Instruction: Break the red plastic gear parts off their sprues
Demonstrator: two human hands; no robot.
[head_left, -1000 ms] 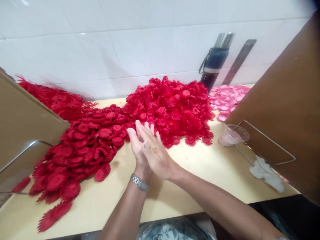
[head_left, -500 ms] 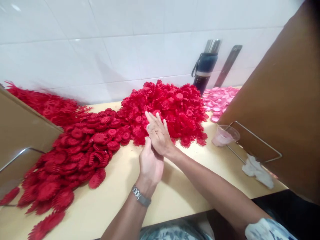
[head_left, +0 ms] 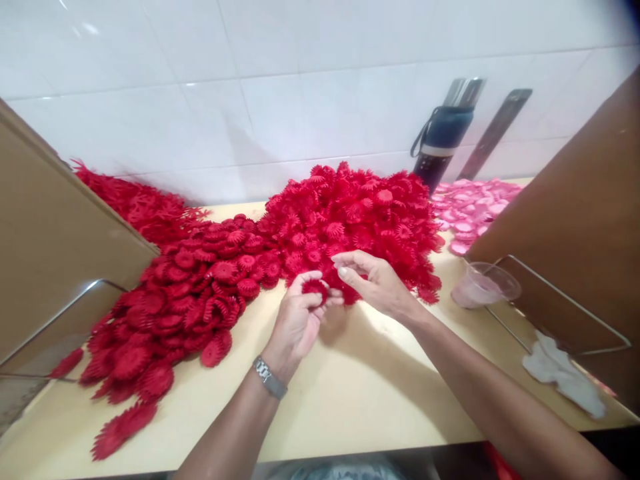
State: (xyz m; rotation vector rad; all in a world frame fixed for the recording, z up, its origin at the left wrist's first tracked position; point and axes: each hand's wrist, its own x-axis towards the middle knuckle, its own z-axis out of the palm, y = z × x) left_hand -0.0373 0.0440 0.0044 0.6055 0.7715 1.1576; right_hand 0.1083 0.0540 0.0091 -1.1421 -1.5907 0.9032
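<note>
My left hand (head_left: pixel 297 317), with a metal-banded watch (head_left: pixel 270 378) on its wrist, is closed around a small red toothed-edge flower piece (head_left: pixel 315 291). Its thumb and fingers curl about the rim of the piece. Just to the right hovers my right hand (head_left: pixel 377 283), fingers bent, thumb and forefinger a little apart, with nothing visible between them. Behind both hands rises a heap of bright red frilled flower pieces (head_left: pixel 355 213). To the left spreads a pile of darker red, round flower pieces (head_left: pixel 165 313).
Cardboard walls (head_left: pixel 60 220) flank the yellowish table (head_left: pixel 350 400). At the back right stand a dark blue bottle (head_left: pixel 445 137), a dark flat bar (head_left: pixel 495 133) and pink petals (head_left: pixel 473 207). A clear plastic cup (head_left: pixel 483 287) and a white crumpled cloth (head_left: pixel 563 377) lie nearer. Wire loops edge both sides.
My hands were pressed palm to palm and have come apart. The red flower piece now shows in my left hand. The view has shifted, so everything appears farther right.
</note>
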